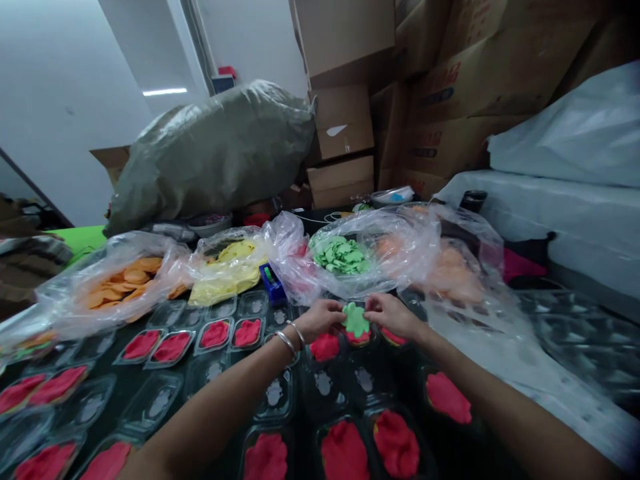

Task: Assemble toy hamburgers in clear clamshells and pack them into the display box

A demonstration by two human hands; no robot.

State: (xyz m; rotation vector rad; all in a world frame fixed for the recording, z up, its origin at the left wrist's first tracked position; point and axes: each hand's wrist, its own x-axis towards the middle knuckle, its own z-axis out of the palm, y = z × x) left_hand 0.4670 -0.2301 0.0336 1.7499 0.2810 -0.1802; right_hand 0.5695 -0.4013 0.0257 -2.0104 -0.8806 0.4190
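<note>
A green, wavy-edged flat piece point(355, 320) is pinched at its two sides between my left hand point(323, 319) and my right hand point(390, 315). It hangs just over a clear plastic container with a red piece point(358, 337) in it. Left of that, below my left hand, lies another red piece point(325, 347). One more red piece point(393, 336) is partly hidden under my right hand. Two silver bangles point(289, 338) circle my left wrist. Beyond my hands, an opened clear bag holds a heap of similar green pieces point(343, 255).
Rows of clear containers point(153, 402) cover the dark table, several holding red pieces point(397, 443). Bags of orange point(125, 283), yellow point(227, 273) and peach pieces point(453, 277) line the back. A blue tape dispenser point(272, 285) stands between bags. Cardboard boxes point(345, 127) and a large sack point(215, 153) rise behind.
</note>
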